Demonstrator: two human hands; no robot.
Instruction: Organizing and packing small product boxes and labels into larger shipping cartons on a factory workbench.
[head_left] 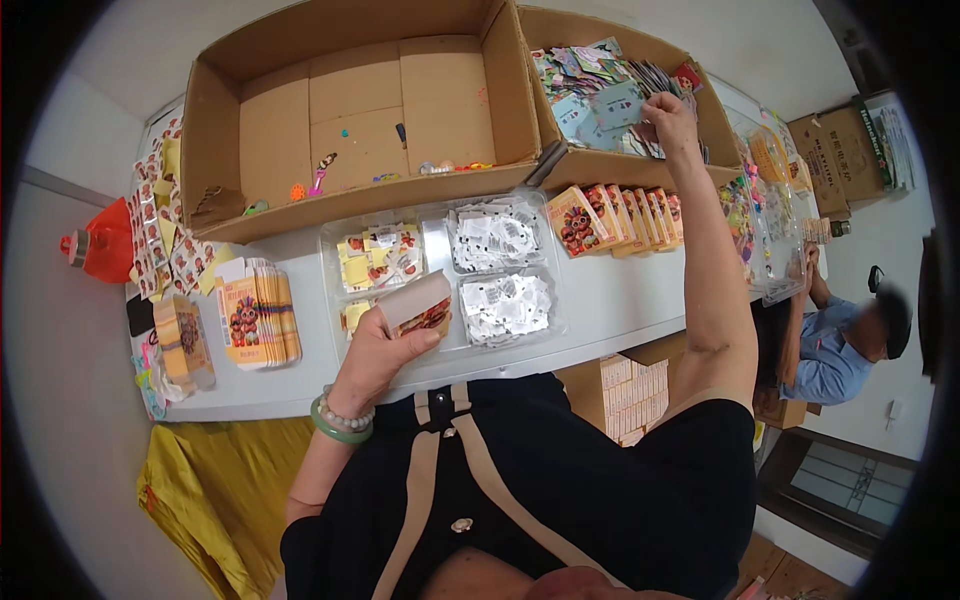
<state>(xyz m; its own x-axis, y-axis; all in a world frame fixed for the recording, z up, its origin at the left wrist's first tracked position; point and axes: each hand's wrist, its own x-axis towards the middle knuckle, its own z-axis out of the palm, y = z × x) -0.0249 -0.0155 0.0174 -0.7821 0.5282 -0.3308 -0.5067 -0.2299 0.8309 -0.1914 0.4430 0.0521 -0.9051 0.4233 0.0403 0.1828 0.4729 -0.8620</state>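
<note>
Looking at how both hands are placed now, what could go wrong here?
1. The right hand reaches far into the right cardboard box of colourful cards; the forearm passes over the fanned row of orange picture packets and could perhaps sweep them out of line.
2. The left hand holds a small open paper packet above the clear plastic compartment tray; it might slip.

A white table point(600, 310) stood against a pale wall point(760, 40), evenly lit. On the left, grey floor point(60, 400) showed, with a yellow cloth point(215, 490) heaped near the table's edge. Far right, brown cartons point(835, 155) were stacked, and a dark-framed glass door point(850, 485) lay nearer.
</note>
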